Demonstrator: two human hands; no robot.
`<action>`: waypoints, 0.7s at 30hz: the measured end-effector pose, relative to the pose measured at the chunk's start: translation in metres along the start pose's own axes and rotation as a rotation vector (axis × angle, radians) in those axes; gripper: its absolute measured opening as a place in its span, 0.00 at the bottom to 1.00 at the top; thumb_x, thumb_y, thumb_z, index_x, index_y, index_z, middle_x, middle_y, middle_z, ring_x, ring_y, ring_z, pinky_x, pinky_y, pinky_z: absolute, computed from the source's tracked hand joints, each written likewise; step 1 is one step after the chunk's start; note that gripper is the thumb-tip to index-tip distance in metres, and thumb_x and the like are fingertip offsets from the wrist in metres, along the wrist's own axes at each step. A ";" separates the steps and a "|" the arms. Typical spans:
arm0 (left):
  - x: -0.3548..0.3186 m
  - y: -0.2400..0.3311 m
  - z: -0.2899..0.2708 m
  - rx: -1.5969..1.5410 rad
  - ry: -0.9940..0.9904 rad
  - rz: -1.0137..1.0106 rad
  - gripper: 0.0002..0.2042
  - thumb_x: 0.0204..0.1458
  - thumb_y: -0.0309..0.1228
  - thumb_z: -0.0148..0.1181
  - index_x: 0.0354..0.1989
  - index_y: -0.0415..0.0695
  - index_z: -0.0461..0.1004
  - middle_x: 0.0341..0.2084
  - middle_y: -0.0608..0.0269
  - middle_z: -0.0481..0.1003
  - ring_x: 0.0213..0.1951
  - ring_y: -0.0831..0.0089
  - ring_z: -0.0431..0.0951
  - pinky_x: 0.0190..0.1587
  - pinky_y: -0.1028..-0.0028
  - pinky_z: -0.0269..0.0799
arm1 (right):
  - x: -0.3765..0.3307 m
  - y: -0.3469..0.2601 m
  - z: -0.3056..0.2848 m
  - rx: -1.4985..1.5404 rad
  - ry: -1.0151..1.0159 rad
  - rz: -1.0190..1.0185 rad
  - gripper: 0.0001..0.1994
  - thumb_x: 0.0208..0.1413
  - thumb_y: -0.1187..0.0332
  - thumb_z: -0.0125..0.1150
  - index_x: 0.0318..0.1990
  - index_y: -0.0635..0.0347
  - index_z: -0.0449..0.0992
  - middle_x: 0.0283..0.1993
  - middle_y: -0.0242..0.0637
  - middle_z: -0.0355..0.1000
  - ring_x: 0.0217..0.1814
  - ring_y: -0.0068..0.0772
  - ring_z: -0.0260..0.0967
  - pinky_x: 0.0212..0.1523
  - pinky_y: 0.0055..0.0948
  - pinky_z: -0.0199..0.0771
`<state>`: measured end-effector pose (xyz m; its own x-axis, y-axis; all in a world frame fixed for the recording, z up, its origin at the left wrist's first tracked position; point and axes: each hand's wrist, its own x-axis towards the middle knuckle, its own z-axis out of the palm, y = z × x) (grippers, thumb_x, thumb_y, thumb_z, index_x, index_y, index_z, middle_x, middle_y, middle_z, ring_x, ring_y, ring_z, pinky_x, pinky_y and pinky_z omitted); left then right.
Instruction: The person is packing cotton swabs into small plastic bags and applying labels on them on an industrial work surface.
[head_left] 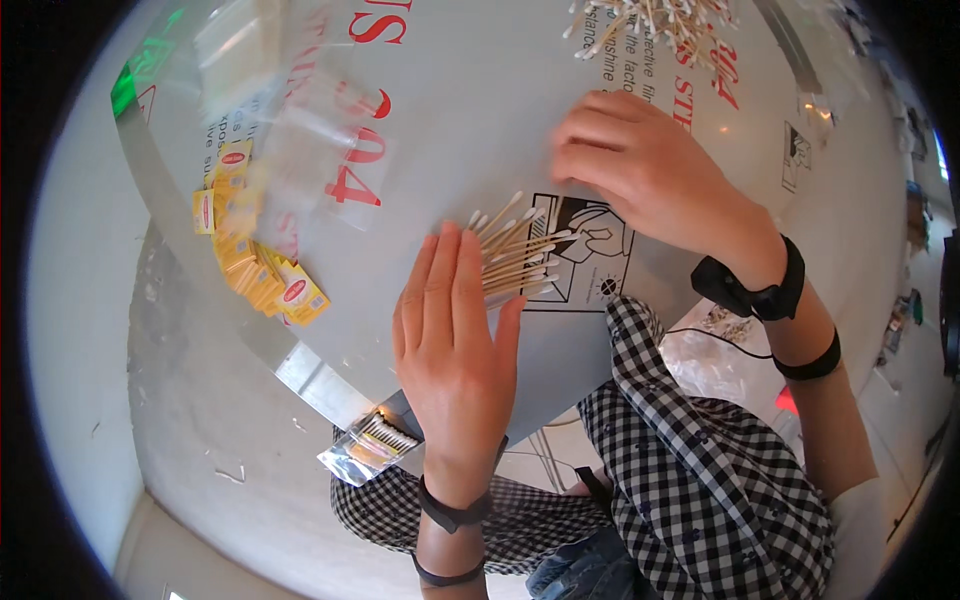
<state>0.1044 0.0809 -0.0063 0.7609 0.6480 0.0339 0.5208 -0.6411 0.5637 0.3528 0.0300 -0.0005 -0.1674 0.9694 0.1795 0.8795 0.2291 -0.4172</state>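
Note:
My left hand [445,330] lies with its fingers stretched out along a loose bunch of cotton swabs [520,255]. The swabs have wooden sticks and white tips; their left ends are partly hidden behind the fingers, and the thumb rests apart at the near side. Above and to the right of this bunch hovers my right hand [640,165], fingers curled in. Its fingertips are slightly blurred, and whatever they may hold does not show. Past it, at the far edge, a bigger heap of cotton swabs [655,25] lies on the table [420,130].
Several yellow paper packets [240,245] lie in a row at the table's left side. Clear plastic bags [310,130] are beside them. A clear pack of swabs [370,445] sits at the near edge, close to my left wrist. Checked cloth [700,480] covers my lap.

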 end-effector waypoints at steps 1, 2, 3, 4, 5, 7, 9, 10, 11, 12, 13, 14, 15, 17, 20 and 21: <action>-0.001 0.000 0.003 -0.003 -0.001 -0.001 0.31 0.50 0.30 0.69 0.63 0.37 0.67 0.65 0.50 0.67 0.67 0.54 0.66 0.65 0.54 0.62 | -0.002 0.000 -0.001 -0.033 -0.030 0.015 0.10 0.43 0.79 0.63 0.33 0.58 0.72 0.36 0.32 0.69 0.43 0.39 0.69 0.46 0.36 0.71; -0.001 0.003 0.004 0.100 -0.029 0.000 0.33 0.51 0.36 0.68 0.65 0.37 0.65 0.67 0.50 0.65 0.69 0.54 0.63 0.68 0.52 0.58 | -0.005 0.002 -0.003 -0.033 -0.029 0.016 0.10 0.43 0.79 0.63 0.33 0.58 0.72 0.36 0.32 0.69 0.43 0.39 0.69 0.46 0.36 0.71; -0.001 0.006 0.005 0.203 -0.057 0.001 0.36 0.52 0.43 0.66 0.68 0.37 0.63 0.69 0.49 0.62 0.72 0.55 0.59 0.71 0.51 0.53 | -0.009 0.005 -0.006 -0.047 -0.021 0.050 0.09 0.44 0.78 0.62 0.33 0.58 0.70 0.35 0.33 0.69 0.42 0.40 0.69 0.45 0.36 0.71; -0.002 0.010 0.008 0.201 -0.056 0.002 0.36 0.52 0.43 0.66 0.68 0.37 0.63 0.69 0.49 0.62 0.72 0.55 0.59 0.71 0.51 0.53 | -0.013 0.007 -0.009 -0.061 -0.013 0.084 0.08 0.46 0.78 0.61 0.32 0.57 0.69 0.34 0.33 0.68 0.41 0.40 0.68 0.44 0.36 0.70; -0.005 0.015 0.010 0.277 -0.094 -0.007 0.40 0.52 0.51 0.62 0.69 0.37 0.61 0.71 0.49 0.59 0.73 0.55 0.56 0.72 0.50 0.48 | -0.016 0.007 -0.012 -0.062 -0.013 0.083 0.08 0.46 0.78 0.61 0.32 0.57 0.69 0.34 0.33 0.68 0.41 0.40 0.68 0.44 0.36 0.70; -0.007 0.022 0.018 0.349 -0.132 -0.014 0.44 0.52 0.58 0.59 0.70 0.37 0.59 0.72 0.50 0.57 0.75 0.55 0.52 0.74 0.49 0.43 | -0.024 0.003 -0.017 -0.089 -0.038 0.229 0.07 0.49 0.80 0.61 0.34 0.59 0.71 0.36 0.37 0.69 0.41 0.43 0.67 0.41 0.37 0.69; -0.007 0.026 0.027 0.356 -0.147 -0.015 0.50 0.49 0.66 0.53 0.71 0.36 0.58 0.73 0.50 0.55 0.75 0.55 0.51 0.74 0.48 0.38 | -0.035 -0.004 -0.021 -0.041 -0.021 0.241 0.07 0.49 0.79 0.61 0.34 0.59 0.71 0.35 0.37 0.69 0.40 0.43 0.68 0.41 0.38 0.69; -0.006 0.026 0.033 0.347 -0.148 -0.023 0.51 0.50 0.67 0.51 0.71 0.35 0.56 0.73 0.49 0.55 0.75 0.55 0.52 0.74 0.48 0.38 | -0.041 -0.010 -0.019 0.010 -0.005 0.254 0.06 0.49 0.79 0.61 0.34 0.59 0.71 0.35 0.37 0.69 0.39 0.43 0.68 0.41 0.38 0.69; -0.008 0.019 0.030 0.375 -0.153 -0.039 0.51 0.50 0.67 0.51 0.71 0.35 0.56 0.73 0.49 0.55 0.75 0.55 0.52 0.74 0.48 0.38 | -0.038 -0.022 -0.009 0.037 0.006 0.239 0.06 0.49 0.79 0.61 0.34 0.59 0.71 0.35 0.37 0.69 0.39 0.43 0.68 0.41 0.38 0.69; -0.007 0.015 0.032 0.366 -0.155 -0.041 0.51 0.50 0.68 0.50 0.71 0.34 0.56 0.73 0.48 0.55 0.75 0.55 0.52 0.74 0.48 0.38 | -0.040 -0.035 -0.003 0.048 -0.024 0.181 0.06 0.48 0.74 0.60 0.33 0.58 0.70 0.34 0.37 0.68 0.39 0.41 0.68 0.40 0.37 0.69; -0.007 0.010 0.032 0.362 -0.158 -0.045 0.51 0.51 0.68 0.48 0.71 0.34 0.55 0.73 0.47 0.54 0.75 0.55 0.52 0.75 0.49 0.38 | -0.041 -0.046 0.005 0.063 -0.052 0.121 0.06 0.47 0.70 0.60 0.32 0.58 0.69 0.32 0.36 0.67 0.39 0.40 0.68 0.40 0.36 0.69; -0.004 0.009 0.033 0.354 -0.157 -0.041 0.51 0.51 0.68 0.48 0.71 0.34 0.55 0.73 0.47 0.54 0.75 0.55 0.52 0.75 0.49 0.38 | -0.043 -0.056 0.009 0.056 -0.055 0.126 0.06 0.47 0.70 0.60 0.32 0.58 0.69 0.32 0.36 0.67 0.39 0.40 0.68 0.40 0.36 0.69; 0.000 0.011 0.031 0.352 -0.137 -0.012 0.51 0.51 0.68 0.47 0.71 0.33 0.55 0.73 0.47 0.54 0.75 0.55 0.52 0.74 0.49 0.39 | -0.045 -0.066 0.010 0.059 -0.091 0.082 0.08 0.45 0.70 0.62 0.33 0.58 0.71 0.34 0.35 0.68 0.38 0.38 0.68 0.40 0.35 0.69; 0.007 0.010 0.027 0.355 -0.120 0.015 0.51 0.52 0.69 0.46 0.71 0.33 0.55 0.73 0.46 0.55 0.75 0.55 0.51 0.74 0.49 0.40 | -0.043 -0.072 0.019 0.067 -0.124 0.039 0.10 0.42 0.70 0.64 0.33 0.59 0.73 0.35 0.34 0.70 0.38 0.37 0.68 0.39 0.34 0.69; 0.017 0.001 0.020 0.438 -0.125 0.057 0.51 0.52 0.68 0.45 0.71 0.32 0.54 0.73 0.43 0.54 0.75 0.53 0.52 0.74 0.50 0.45 | -0.034 -0.073 0.033 0.001 -0.031 -0.029 0.11 0.39 0.67 0.65 0.32 0.59 0.75 0.35 0.32 0.69 0.38 0.35 0.68 0.38 0.32 0.68; 0.016 0.000 0.021 0.445 -0.130 0.053 0.51 0.52 0.68 0.45 0.71 0.32 0.54 0.73 0.43 0.54 0.75 0.53 0.52 0.74 0.50 0.45 | -0.029 -0.069 0.036 0.012 0.011 0.001 0.10 0.39 0.67 0.65 0.31 0.58 0.75 0.34 0.31 0.70 0.37 0.34 0.68 0.37 0.31 0.68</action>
<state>0.1246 0.0830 -0.0230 0.8185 0.5707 -0.0661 0.5734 -0.8046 0.1542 0.2807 -0.0104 -0.0091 -0.1615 0.9687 0.1884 0.8744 0.2289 -0.4277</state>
